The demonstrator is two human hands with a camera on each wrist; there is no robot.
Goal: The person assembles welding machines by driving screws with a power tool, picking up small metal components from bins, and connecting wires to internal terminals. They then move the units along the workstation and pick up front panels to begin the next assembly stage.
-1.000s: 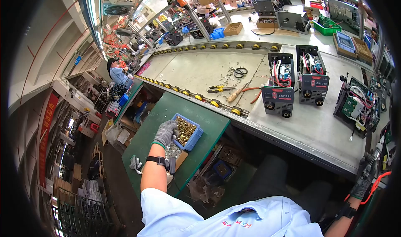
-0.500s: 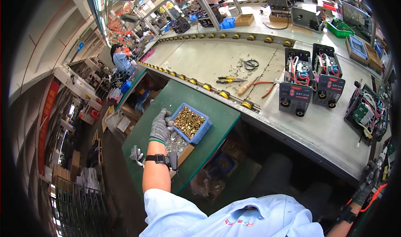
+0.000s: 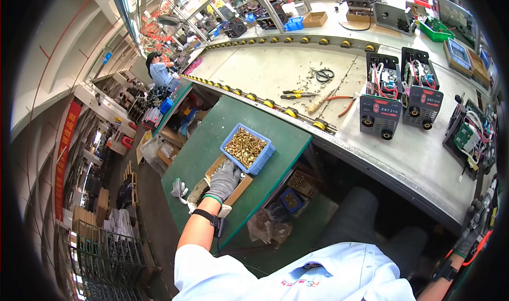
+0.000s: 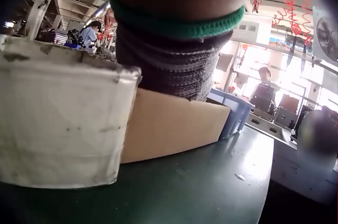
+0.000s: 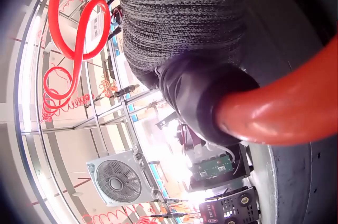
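Note:
My left hand (image 3: 225, 180), in a grey knit glove, reaches down into a small cardboard box (image 3: 239, 189) on the green table (image 3: 199, 142); its fingertips are hidden inside. Just beyond it a blue bin (image 3: 261, 162) holds many brass-coloured fasteners (image 3: 245, 148). In the left wrist view the glove's cuff (image 4: 169, 60) stands behind the box wall (image 4: 169, 129), beside a worn white container (image 4: 63, 123). At the far right my gloved right hand (image 3: 467, 240) grips an air screwdriver; in the right wrist view its black end (image 5: 198, 100) joins a red hose (image 5: 280, 108).
Two ZX7 315 units (image 3: 379, 113) with open tops stand on the grey bench, an opened chassis (image 3: 469, 134) to their right. Yellow-handled pliers (image 3: 298, 94), red-handled pliers (image 3: 344, 104) and a wooden-handled tool (image 3: 318, 104) lie left of them. A loose glove (image 3: 180, 189) lies on the green table.
My left hand has gone from the blue bin's left edge down toward me into the cardboard box. My right hand keeps its grip at the far right. The head view has shifted slightly.

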